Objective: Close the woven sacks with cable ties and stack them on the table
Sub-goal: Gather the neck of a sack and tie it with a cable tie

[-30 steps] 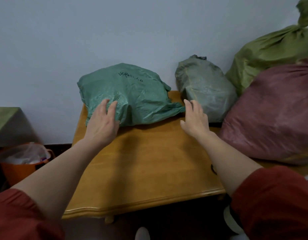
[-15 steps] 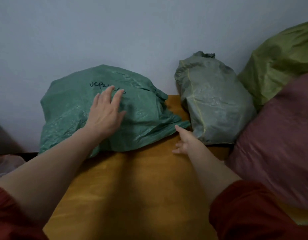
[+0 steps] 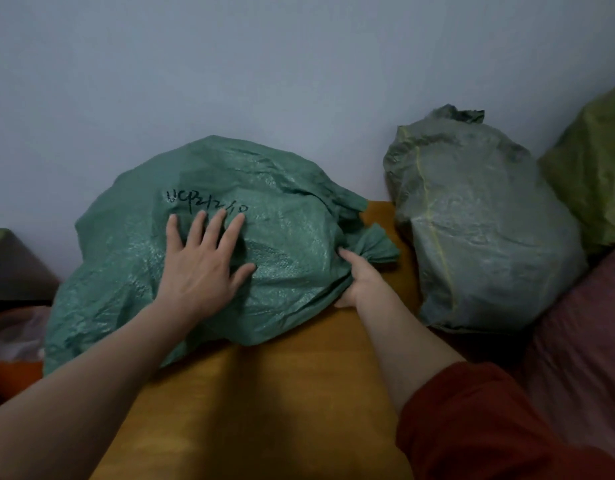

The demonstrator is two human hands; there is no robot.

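Note:
A dark green woven sack [image 3: 285, 209] with black handwriting lies on the wooden table [image 3: 282, 393] against the wall. My left hand [image 3: 202, 265] lies flat on top of it, fingers spread and straight. My right hand [image 3: 359, 282] grips the sack's gathered neck at its right end, where the bunched mouth [image 3: 378, 247] flares out past my fingers. A grey-green sack [image 3: 479, 216] stands to the right, its top bunched closed. No cable tie is visible in this view.
A maroon sack [image 3: 583, 334] and a yellow-green sack [image 3: 597, 161] sit at the far right. An orange bin with a plastic liner [image 3: 12, 355] stands low on the left beyond the table. The pale wall [image 3: 264, 64] is close behind.
The view has moved closer to the table. My left hand stayed flat on the green sack's top. My right hand went from loose on the table to gripping the sack's bunched neck.

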